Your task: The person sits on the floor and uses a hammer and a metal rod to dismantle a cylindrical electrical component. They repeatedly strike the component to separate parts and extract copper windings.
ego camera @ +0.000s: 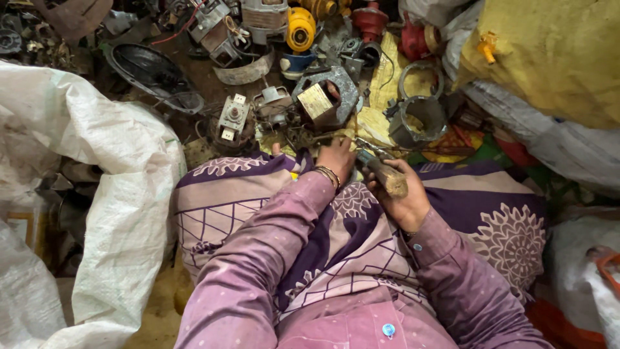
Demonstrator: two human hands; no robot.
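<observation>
I sit with purple patterned cloth over my knees. My right hand grips a tool with a worn wooden handle, its metal head pointing up and left toward a dirty motor part. My left hand, with bangles at the wrist, reaches forward and presses on tangled wires and scrap right below a grey metal motor frame with a brass-coloured core. The fingertips of my left hand are hidden among the scrap, so what they pinch is unclear.
Scrap motors and parts lie in a heap ahead: a small white-topped motor, a yellow part, red pieces, a grey metal ring, a dark oval pan. White woven sack at left, yellow sack at right.
</observation>
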